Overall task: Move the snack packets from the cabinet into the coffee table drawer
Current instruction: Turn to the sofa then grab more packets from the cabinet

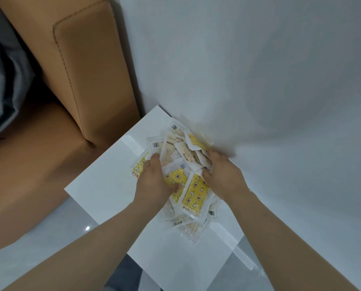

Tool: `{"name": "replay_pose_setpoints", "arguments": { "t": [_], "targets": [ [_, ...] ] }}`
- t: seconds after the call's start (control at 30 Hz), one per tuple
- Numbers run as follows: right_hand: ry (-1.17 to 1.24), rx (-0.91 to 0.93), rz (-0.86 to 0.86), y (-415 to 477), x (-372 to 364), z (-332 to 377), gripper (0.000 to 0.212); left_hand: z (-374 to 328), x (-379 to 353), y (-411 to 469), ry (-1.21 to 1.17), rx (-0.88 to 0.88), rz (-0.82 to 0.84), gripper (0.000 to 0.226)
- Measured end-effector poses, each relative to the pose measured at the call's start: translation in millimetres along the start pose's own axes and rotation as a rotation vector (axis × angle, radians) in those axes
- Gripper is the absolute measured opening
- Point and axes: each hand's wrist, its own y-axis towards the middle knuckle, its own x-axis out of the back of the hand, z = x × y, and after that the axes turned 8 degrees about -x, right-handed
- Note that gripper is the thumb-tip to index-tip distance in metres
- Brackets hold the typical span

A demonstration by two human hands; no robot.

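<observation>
Several snack packets, yellow-patterned and clear-white ones, lie in a loose heap on the white cabinet top against the wall. My left hand lies on the left side of the heap, with its fingers curled over the packets and its thumb pressing a yellow one. My right hand grips the right side of the heap next to the wall, its fingers curled round crumpled packets. The packets under both palms are hidden.
A tan leather sofa with a stitched armrest stands directly left of the cabinet. A white wall rises behind and to the right. Glossy grey floor shows below the cabinet's front corner.
</observation>
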Motion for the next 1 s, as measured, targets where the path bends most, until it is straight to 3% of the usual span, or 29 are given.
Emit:
{"name": "replay_pose_setpoints", "arguments": {
  "t": [0.13,0.37,0.6,0.83,1.0],
  "targets": [
    [-0.115,-0.007,-0.034,5.4,-5.6,3.7,0.048,3.5,1.8,8.5,-0.113,0.037,-0.058,0.074],
    [-0.264,0.021,-0.041,7.3,-8.1,4.5,0.047,3.9,4.2,12.4,-0.19,0.135,-0.144,0.076],
    [-0.338,0.045,-0.035,7.9,-5.5,7.3,0.053,4.0,7.5,17.3,-0.224,0.054,-0.056,0.024],
    [-0.339,0.033,-0.046,6.9,-5.1,9.2,0.043,8.6,13.6,20.5,-0.196,0.038,0.008,0.01],
    [-0.338,0.002,-0.062,8.9,-0.1,5.3,0.014,14.2,23.4,17.8,-0.128,0.011,-0.011,0.02]
  ]
}}
